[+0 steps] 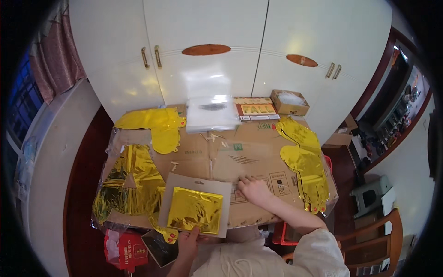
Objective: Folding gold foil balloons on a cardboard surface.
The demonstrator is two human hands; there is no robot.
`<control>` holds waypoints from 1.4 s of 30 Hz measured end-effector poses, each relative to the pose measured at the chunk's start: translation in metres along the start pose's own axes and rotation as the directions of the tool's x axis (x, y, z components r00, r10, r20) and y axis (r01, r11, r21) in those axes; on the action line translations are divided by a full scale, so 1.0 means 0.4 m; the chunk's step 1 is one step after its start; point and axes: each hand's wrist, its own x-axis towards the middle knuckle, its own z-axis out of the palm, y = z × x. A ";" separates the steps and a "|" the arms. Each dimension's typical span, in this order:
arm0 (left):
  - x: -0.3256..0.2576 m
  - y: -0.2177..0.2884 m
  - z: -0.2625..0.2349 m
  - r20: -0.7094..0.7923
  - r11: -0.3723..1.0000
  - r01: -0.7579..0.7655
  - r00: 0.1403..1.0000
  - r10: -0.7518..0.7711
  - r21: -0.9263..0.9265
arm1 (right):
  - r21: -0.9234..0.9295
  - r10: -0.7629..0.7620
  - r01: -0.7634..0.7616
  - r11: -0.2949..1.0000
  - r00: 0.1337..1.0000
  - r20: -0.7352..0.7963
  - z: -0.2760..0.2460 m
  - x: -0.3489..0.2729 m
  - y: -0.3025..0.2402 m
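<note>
My left hand (188,243) grips the lower edge of a grey-brown card (167,213), its thumb over a folded gold foil balloon (195,210) that lies on the card. The card has a hang hole at its top. My right hand (254,190) rests on the cardboard-covered table (203,159), right of the card. Its fingers are curled down together, and whatever they may pinch is hidden. Left of the card lies a flat triangular gold foil balloon (145,171). Another flat gold balloon (165,131) is behind it, and more gold balloons (304,166) overlap along the right side.
At the back stand a stack of clear plastic bags (210,121), a printed card pack (257,110) and a small cardboard box (290,102). White cabinets (207,27) rise behind. A red container (127,249) is below the left front; a wooden chair (390,240) stands at right.
</note>
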 end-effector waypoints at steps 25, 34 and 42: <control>0.034 -0.055 0.058 -0.034 0.989 0.022 0.999 -0.017 0.146 | -0.072 0.104 -0.120 0.990 0.976 -0.191 0.029 -0.011 -0.022; 0.020 -0.068 0.028 0.010 0.988 -0.054 0.999 0.053 0.143 | 0.559 0.233 -0.120 0.821 0.963 -0.137 -0.002 0.036 0.030; -0.013 -0.038 -0.007 0.086 0.980 0.006 0.996 -0.023 0.197 | 0.836 -0.026 -0.334 0.435 0.924 0.382 -0.066 0.100 0.059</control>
